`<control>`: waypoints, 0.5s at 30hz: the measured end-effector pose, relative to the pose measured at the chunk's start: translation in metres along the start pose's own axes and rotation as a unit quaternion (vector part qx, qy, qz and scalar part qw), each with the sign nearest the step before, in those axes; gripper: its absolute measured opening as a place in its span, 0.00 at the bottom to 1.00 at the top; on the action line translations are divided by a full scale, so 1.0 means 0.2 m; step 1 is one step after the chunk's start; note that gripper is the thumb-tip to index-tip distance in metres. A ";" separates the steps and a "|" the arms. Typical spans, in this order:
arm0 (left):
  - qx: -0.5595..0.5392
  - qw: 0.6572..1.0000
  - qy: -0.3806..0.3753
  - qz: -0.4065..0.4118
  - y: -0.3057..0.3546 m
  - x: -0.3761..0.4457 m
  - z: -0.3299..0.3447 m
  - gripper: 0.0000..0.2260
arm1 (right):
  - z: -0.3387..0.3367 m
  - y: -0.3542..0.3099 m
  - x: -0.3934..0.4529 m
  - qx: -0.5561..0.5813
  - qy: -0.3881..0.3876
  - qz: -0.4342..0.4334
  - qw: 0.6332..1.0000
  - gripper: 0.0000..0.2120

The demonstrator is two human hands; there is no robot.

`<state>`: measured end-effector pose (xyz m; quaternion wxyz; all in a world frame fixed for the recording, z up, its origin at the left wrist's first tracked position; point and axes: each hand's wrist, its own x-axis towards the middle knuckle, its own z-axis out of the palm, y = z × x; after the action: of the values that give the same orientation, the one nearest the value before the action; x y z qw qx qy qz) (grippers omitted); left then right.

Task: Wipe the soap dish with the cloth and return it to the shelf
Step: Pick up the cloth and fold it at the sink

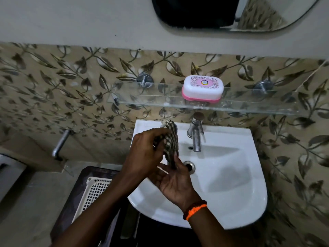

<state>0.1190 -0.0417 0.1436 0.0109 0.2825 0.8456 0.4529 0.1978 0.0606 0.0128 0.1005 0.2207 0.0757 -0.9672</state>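
Holding the checked cloth bunched over the sink, the left hand has its grip closed around the fabric, while the right hand lies open, palm up, touching the cloth's lower end. The soap dish sits lidded on the glass shelf, apparently either not yet fetched or already returned; which cannot be told.
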 end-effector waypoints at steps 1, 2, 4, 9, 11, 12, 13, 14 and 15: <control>-0.006 1.000 0.018 -0.015 -0.01 -0.02 -0.03 0.15 | 0.02 0.01 0.02 0.003 -0.005 -0.029 1.000 0.27; -0.011 0.999 0.026 -0.026 -0.02 -0.04 -0.06 0.15 | 0.03 0.00 0.04 0.002 -0.010 -0.056 0.998 0.22; -0.019 0.996 0.065 -0.062 -0.06 -0.12 -0.13 0.15 | 0.06 0.00 0.07 -0.020 -0.009 -0.063 0.998 0.16; -0.144 0.953 0.196 -0.178 -0.20 -0.40 -0.29 0.15 | 0.13 -0.01 0.18 -0.091 -0.011 -0.013 0.996 0.13; -0.201 0.917 0.270 -0.213 -0.25 -0.57 -0.34 0.16 | 0.18 0.04 0.25 -0.141 -0.023 0.022 0.990 0.14; -0.223 0.897 0.303 -0.231 -0.29 -0.64 -0.37 0.16 | 0.21 0.07 0.30 -0.160 -0.027 0.034 0.986 0.15; -0.234 0.875 0.342 -0.250 -0.33 -0.73 -0.39 0.17 | 0.24 0.12 0.35 -0.182 -0.029 0.051 0.982 0.17; -0.237 0.855 0.377 -0.265 -0.37 -0.82 -0.41 0.18 | 0.26 0.16 0.40 -0.208 -0.032 0.068 0.975 0.19; -0.239 0.837 0.407 -0.277 -0.42 -0.91 -0.43 0.18 | 0.29 0.21 0.45 -0.240 -0.037 0.086 0.966 0.19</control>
<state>0.2097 -0.2331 0.0868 -0.1420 -0.1844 0.6824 0.6929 0.1041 -0.0067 0.0206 0.2361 0.1597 0.2828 -0.9159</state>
